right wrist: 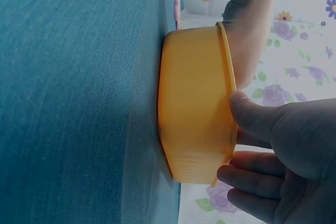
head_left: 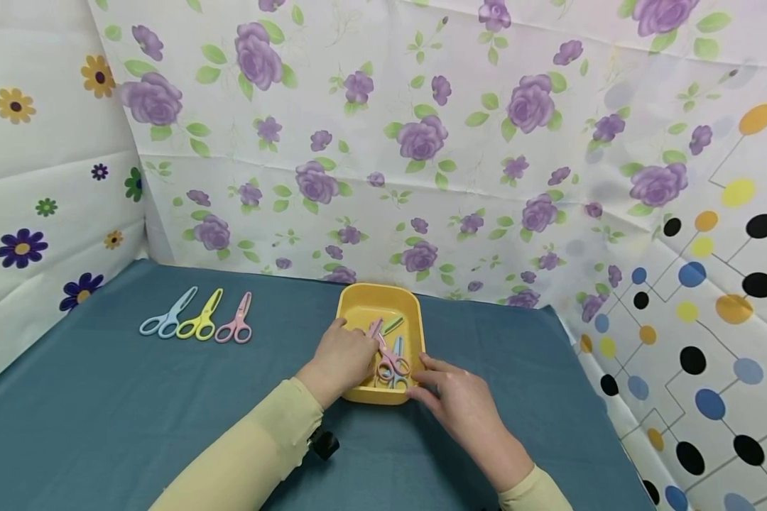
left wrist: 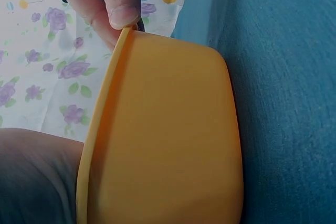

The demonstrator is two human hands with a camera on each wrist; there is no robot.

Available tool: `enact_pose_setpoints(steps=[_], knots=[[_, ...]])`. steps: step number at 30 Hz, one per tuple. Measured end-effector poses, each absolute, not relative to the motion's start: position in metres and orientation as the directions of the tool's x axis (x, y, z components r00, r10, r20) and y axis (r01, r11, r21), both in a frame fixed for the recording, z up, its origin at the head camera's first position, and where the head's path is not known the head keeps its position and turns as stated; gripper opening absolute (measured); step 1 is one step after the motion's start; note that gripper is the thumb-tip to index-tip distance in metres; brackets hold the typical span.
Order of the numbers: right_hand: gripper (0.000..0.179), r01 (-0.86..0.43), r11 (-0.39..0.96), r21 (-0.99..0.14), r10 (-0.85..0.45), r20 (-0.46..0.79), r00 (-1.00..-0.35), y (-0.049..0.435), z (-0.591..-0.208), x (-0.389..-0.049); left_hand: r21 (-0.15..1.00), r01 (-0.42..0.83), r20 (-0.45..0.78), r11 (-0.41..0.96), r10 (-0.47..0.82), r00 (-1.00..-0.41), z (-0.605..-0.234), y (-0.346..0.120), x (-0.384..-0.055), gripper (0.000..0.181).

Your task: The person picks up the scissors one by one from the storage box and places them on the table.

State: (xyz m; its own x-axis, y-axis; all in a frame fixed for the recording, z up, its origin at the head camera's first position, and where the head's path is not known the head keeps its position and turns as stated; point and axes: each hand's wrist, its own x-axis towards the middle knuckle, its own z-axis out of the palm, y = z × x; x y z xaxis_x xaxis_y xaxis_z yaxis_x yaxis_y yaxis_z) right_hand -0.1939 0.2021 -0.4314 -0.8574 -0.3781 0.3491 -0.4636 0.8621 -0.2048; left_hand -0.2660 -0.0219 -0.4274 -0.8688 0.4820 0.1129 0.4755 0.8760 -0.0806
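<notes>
Sleeves: soft, pale yellow fabric; the left sleeve (head_left: 243, 461) slants in toward the near left of the yellow tub (head_left: 377, 397), the right sleeve (head_left: 532, 492) lies at its near right.
Tub: smooth, with rounded corners, a thin rolled rim and plain walls.
Left hand (head_left: 341, 358): bent over the tub's left rim and down inside, beside the scissors; its fingertips are hidden, so I cannot tell whether they grip anything.
Right hand (head_left: 463, 397): holds the tub's rim at the near right corner between thumb and fingers.
Scissors in tub: pink scissors (head_left: 384, 349) with round finger loops, slim blue scissors (head_left: 398, 346) alongside, and a green strip (head_left: 393, 325) beyond them.
Scissors left of tub: loose blue pair (head_left: 169, 318), loose yellow pair (head_left: 202, 319), loose pink pair (head_left: 237, 322), in a slanted row, loops nearest.
Tablecloth (head_left: 166, 411): blue, finely woven, under the tub.
Backdrop (head_left: 371, 128): creased white sheet behind the tub, printed with purple roses.
</notes>
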Motion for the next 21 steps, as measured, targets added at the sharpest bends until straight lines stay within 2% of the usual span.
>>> enact_pose_setpoints(steps=[12,17,19,21], knots=[[0.033,-0.476,0.855,-0.203,-0.386,0.364,-0.848,0.2022,-0.4319,-0.194,-0.013,0.464,0.08,0.886,0.463,-0.882,-0.4275,-0.0207,-0.2687,0.023],[0.033,-0.475,0.856,-0.202,-0.385,0.362,-0.849,0.2023,-0.4318,-0.1931,0.008,0.452,0.083,0.892,0.45,-0.889,-0.4292,-0.02,-0.2692,0.034],[0.032,-0.475,0.856,-0.203,-0.385,0.362,-0.849,0.2023,-0.4318,-0.1929,0.013,0.451,0.094,0.892,0.448,-0.889,-0.4296,-0.0199,-0.2691,0.032],[0.033,-0.474,0.856,-0.205,-0.384,0.362,-0.85,0.2024,-0.4319,-0.1928,0.012,0.453,0.102,0.892,0.449,-0.888,-0.4297,-0.02,-0.2687,0.023]])
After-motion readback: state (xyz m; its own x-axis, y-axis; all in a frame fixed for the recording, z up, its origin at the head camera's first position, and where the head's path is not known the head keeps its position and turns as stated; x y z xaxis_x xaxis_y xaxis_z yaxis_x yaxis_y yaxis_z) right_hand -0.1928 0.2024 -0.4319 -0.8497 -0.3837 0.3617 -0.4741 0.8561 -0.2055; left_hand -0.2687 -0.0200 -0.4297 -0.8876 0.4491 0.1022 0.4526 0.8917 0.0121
